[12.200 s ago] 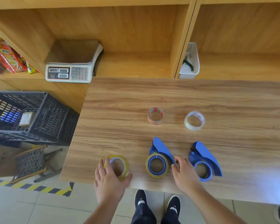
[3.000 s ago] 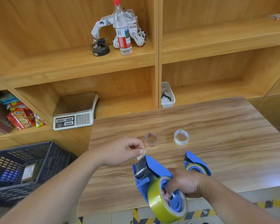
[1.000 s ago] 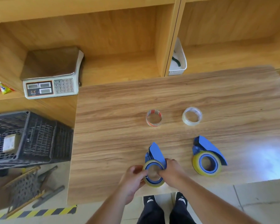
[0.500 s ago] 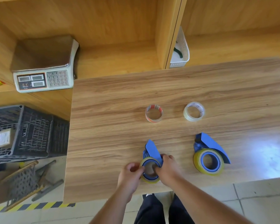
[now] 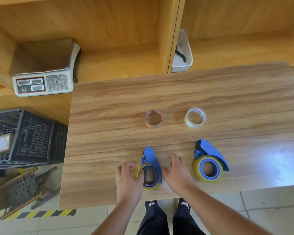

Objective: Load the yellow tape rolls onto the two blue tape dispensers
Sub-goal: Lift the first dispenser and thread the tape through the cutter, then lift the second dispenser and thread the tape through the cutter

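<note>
Both blue dispensers lie flat near the counter's (image 5: 109,106) near edge, yellow rolls seated, noses pointing far. Left dispenser (image 5: 151,168) sits between spread hands: left hand (image 5: 128,179) touching its roll (image 5: 140,172), right hand (image 5: 176,173) just beside. Right dispenser (image 5: 210,160) lies apart, angled slightly leftward.

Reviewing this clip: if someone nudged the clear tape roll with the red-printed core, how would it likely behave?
The clear tape roll with the red-printed core lies flat on the wooden table, so a nudge would probably slide it, not roll it. It looks thin-walled and hollow, so likely light. Stood on edge, it would probably roll.
</note>
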The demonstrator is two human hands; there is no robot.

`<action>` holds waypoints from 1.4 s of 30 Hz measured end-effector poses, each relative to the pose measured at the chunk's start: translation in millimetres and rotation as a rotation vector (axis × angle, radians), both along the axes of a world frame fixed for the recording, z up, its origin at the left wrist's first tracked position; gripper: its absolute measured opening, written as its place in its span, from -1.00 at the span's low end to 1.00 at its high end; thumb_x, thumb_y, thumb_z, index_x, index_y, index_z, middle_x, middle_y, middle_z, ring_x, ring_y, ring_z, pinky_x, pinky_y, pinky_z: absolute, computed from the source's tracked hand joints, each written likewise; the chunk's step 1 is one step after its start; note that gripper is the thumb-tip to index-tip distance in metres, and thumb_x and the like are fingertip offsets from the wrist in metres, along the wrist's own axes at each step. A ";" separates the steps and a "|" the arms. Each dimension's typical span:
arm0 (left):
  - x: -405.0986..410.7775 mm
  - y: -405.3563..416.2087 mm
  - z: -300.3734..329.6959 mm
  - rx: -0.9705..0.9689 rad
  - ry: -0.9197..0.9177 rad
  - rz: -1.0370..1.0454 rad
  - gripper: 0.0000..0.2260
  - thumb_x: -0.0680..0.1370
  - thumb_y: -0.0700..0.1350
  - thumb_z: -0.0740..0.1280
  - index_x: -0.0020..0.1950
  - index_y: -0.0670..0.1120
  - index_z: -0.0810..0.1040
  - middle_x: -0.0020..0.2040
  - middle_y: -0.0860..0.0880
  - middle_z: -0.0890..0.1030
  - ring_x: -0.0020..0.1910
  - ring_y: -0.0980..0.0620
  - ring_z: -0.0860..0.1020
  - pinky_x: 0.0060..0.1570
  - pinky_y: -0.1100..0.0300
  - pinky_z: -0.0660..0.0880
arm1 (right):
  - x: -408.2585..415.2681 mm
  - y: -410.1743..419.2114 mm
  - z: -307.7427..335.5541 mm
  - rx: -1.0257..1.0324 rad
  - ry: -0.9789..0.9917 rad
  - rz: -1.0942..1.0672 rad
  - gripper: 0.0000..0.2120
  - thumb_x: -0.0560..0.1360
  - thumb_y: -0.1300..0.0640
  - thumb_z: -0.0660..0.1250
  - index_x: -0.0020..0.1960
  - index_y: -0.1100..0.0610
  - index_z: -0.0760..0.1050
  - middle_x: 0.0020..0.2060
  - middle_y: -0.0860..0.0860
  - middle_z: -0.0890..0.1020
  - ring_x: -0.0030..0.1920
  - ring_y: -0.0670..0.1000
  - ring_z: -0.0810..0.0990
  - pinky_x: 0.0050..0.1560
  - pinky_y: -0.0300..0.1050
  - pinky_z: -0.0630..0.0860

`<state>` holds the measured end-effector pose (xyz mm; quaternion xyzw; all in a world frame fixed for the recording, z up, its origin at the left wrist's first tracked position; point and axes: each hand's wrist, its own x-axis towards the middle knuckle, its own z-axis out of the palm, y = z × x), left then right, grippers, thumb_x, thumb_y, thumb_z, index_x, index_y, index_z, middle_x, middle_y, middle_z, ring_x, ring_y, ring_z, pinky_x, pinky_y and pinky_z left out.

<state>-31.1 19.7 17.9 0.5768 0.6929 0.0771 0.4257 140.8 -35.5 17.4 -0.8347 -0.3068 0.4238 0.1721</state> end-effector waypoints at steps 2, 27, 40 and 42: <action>19.3 -13.3 16.1 0.118 -0.067 -0.106 -0.80 0.53 -0.08 0.45 0.06 0.11 0.48 0.06 0.12 0.49 0.00 0.12 0.51 -0.01 0.20 0.44 | 26.1 -11.7 15.5 0.108 -0.126 0.014 -0.50 0.50 0.11 0.31 0.43 0.04 0.33 0.17 0.01 0.45 0.15 0.07 0.49 0.10 -0.03 0.48; 208.8 -75.7 -15.4 -0.221 0.108 -0.312 -0.76 0.50 0.11 0.40 0.07 0.01 0.53 0.02 0.05 0.47 -0.12 -0.02 0.54 -0.23 0.10 0.45 | 175.7 -76.9 -12.2 -0.139 -0.114 0.060 -0.47 0.36 -0.05 0.45 0.26 0.01 0.38 0.02 0.01 0.51 0.06 0.13 0.55 -0.05 0.01 0.53; 205.6 -78.8 15.3 -0.282 -0.017 -0.237 -0.87 0.51 0.00 0.39 0.04 0.06 0.55 -0.12 0.09 0.68 -0.24 0.11 0.61 -0.36 0.23 0.47 | 180.0 -83.9 6.8 -0.116 -0.049 -0.007 -0.78 0.39 0.11 0.39 0.00 0.05 0.43 -0.13 0.00 0.58 -0.21 0.03 0.58 -0.33 -0.07 0.48; 200.5 -77.0 25.1 -0.300 -0.076 -0.191 -0.82 0.55 0.07 0.41 0.10 0.06 0.56 -0.08 0.10 0.68 -0.24 0.15 0.61 -0.37 0.31 0.46 | 179.8 -83.8 17.6 -0.099 -0.045 -0.039 -0.78 0.39 0.11 0.40 -0.01 0.05 0.43 -0.15 -0.02 0.58 -0.23 -0.01 0.58 -0.33 -0.08 0.49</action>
